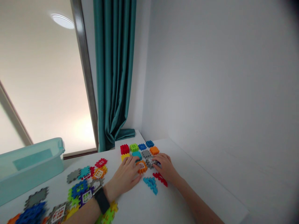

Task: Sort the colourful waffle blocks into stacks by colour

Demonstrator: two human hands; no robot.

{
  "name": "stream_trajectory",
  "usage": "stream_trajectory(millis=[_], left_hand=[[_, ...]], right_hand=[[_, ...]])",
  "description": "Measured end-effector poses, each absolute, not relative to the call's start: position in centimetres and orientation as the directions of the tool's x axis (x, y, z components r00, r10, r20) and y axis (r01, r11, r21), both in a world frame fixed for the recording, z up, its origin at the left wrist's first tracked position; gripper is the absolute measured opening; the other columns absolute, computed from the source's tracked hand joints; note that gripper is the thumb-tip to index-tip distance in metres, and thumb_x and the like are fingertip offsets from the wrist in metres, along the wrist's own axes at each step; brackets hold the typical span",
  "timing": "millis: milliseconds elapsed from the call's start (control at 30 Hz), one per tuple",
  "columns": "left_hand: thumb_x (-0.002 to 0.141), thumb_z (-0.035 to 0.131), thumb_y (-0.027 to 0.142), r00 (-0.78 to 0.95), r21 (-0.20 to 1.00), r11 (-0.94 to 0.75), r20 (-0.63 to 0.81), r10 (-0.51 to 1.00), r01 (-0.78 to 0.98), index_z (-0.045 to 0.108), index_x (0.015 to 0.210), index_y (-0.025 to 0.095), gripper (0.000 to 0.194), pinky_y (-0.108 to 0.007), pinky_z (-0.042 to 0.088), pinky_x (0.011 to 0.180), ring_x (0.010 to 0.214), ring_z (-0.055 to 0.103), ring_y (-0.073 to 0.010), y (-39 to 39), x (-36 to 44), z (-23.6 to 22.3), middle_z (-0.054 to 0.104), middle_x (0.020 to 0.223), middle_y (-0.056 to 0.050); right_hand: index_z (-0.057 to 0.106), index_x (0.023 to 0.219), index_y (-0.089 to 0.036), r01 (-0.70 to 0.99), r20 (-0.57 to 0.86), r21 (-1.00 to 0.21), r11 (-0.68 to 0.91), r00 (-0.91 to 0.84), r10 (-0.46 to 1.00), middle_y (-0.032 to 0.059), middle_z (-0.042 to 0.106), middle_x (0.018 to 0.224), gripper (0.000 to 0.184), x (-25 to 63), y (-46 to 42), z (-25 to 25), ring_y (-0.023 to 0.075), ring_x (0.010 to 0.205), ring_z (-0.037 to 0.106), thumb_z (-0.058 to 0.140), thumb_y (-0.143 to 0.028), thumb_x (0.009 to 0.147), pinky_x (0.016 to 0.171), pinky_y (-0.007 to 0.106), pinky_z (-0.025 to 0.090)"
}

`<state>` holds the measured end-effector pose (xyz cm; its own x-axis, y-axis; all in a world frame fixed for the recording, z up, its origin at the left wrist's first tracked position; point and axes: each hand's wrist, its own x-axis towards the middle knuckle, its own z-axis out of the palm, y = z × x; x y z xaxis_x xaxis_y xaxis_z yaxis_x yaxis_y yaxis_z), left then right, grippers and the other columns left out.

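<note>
Several plastic interlocking building blocks lie grouped in rows at the far end of the white table. My left hand [126,175] rests among them, fingers stretched out and apart. Its fingertips are beside an orange window block [142,167] and a light blue block [137,154]; whether they press on these I cannot tell. Thumb and fingers of my right hand [166,169] close around the edge of a grey window block [150,162]. Nearby in the group are a red block [124,149], a green block [134,147] and an orange block [154,151].
A blue triangular piece [151,184] and a red triangular piece [160,179] lie nearer me. Mixed loose blocks [79,189] spread under and left of my left forearm. A pale teal bin [30,161] stands at left. The wall [210,124] borders the table's right.
</note>
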<state>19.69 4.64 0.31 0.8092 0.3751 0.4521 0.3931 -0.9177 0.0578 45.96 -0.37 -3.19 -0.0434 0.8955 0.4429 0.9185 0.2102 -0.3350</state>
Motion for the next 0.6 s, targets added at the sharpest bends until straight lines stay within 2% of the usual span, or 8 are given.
stream_trajectory(millis=[367,600], left_hand=[[0.089,0.064,0.029,0.824,0.066,-0.905,0.388,0.412,0.421,0.058,0.124,0.029,0.035,-0.048,0.040,0.106,0.125,0.048,-0.0313,4.2,19.3,1.0,0.053,0.134,-0.008],[0.091,0.063,0.031,0.812,0.062,-0.890,0.384,0.439,0.451,0.061,0.119,0.028,0.028,-0.047,0.039,0.105,0.120,0.050,-0.0298,3.7,18.0,2.0,0.056,0.129,-0.008]], right_hand=[[0.070,0.108,-0.025,0.929,0.467,-0.310,0.200,-0.034,0.883,0.0082,0.066,0.130,0.024,45.4,-0.8,-2.5,0.0292,0.125,0.056,0.060,-0.020,0.087,0.108,0.051,0.038],[0.067,0.110,-0.025,0.919,0.561,-0.193,0.345,-0.185,0.807,0.0083,0.063,0.134,0.026,43.0,-1.3,-1.1,0.0272,0.127,0.053,0.055,-0.015,0.090,0.111,0.050,0.038]])
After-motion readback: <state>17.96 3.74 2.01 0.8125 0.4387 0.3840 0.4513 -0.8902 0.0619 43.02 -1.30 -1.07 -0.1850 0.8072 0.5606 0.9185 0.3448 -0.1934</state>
